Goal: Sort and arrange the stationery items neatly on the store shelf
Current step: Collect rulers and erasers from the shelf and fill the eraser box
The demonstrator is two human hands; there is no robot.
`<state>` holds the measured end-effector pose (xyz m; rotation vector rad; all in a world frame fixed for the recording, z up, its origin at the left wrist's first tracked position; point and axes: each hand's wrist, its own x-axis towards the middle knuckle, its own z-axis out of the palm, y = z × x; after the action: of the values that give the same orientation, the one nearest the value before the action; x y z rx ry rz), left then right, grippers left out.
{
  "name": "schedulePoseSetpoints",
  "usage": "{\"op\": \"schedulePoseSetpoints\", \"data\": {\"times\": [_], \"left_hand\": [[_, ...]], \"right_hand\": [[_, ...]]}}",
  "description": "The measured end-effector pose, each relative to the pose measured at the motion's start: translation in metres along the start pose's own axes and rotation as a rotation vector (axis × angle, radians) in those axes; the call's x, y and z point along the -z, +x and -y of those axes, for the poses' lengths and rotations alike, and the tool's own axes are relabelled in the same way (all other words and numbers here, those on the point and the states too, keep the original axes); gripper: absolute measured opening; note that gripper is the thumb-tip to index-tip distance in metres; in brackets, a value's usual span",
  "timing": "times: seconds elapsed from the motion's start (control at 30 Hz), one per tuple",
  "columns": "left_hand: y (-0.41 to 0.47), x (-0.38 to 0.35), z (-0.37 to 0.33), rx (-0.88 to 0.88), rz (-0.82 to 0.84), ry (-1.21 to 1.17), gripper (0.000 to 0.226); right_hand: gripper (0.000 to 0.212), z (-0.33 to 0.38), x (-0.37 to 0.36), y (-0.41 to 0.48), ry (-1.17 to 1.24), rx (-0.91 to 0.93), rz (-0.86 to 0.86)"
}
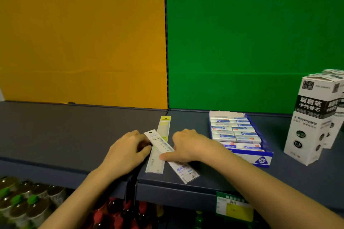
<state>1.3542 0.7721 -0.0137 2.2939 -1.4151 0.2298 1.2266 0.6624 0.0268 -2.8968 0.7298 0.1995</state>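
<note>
Two packaged rulers lie crossed on the dark grey shelf (pixel 55 132). A white-packaged ruler (pixel 162 146) runs diagonally from upper left to lower right, lying over a yellow-topped ruler (pixel 163 126) that points straight back. My left hand (pixel 128 150) rests on the shelf with its fingertips against the white ruler's upper left end. On the other side, my right hand (pixel 188 145) presses its fingers down on the white ruler's middle. Neither ruler is lifted off the shelf.
A blue open box of erasers (pixel 264 154) marked 2B stands to the right. Tall white refill boxes (pixel 312 121) stand at the far right. Yellow and green panels back the shelf. A green and yellow price tag (pixel 234 207) hangs on the front edge, with bottles on the shelf below.
</note>
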Motion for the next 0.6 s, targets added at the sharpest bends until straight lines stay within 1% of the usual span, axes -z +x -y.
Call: {"op": "schedulePoseSetpoints", "data": {"times": [0.03, 0.13, 0.2, 0.3, 0.4, 0.5, 0.57, 0.6], "left_hand": [[-0.001, 0.001, -0.001, -0.009, 0.006, -0.008, 0.027], [-0.002, 0.003, -0.002, -0.011, 0.042, -0.027, 0.03], [-0.001, 0.003, -0.001, -0.01, 0.068, -0.036, 0.029], [0.001, 0.002, -0.003, -0.012, 0.08, -0.027, 0.028], [0.004, -0.004, -0.01, -0.007, 0.062, 0.026, 0.036], [0.012, -0.009, -0.02, 0.023, 0.056, 0.143, 0.047], [0.019, -0.011, -0.022, 0.056, 0.079, 0.187, 0.055], [0.023, -0.011, -0.022, 0.072, 0.095, 0.175, 0.056]], "right_hand": [[0.052, 0.0, 0.002, 0.001, 0.001, 0.002, 0.024], [0.062, 0.0, 0.005, 0.0, -0.014, 0.001, 0.086], [0.057, -0.001, 0.005, 0.003, -0.016, -0.011, 0.121], [0.048, 0.0, 0.002, 0.005, -0.019, -0.033, 0.108], [0.038, 0.001, 0.001, 0.001, 0.044, -0.001, 0.03], [0.032, -0.006, 0.014, -0.011, 0.153, -0.005, -0.138], [0.035, -0.017, 0.024, -0.021, 0.219, -0.026, -0.227], [0.038, -0.022, 0.028, -0.026, 0.244, -0.042, -0.264]]}}
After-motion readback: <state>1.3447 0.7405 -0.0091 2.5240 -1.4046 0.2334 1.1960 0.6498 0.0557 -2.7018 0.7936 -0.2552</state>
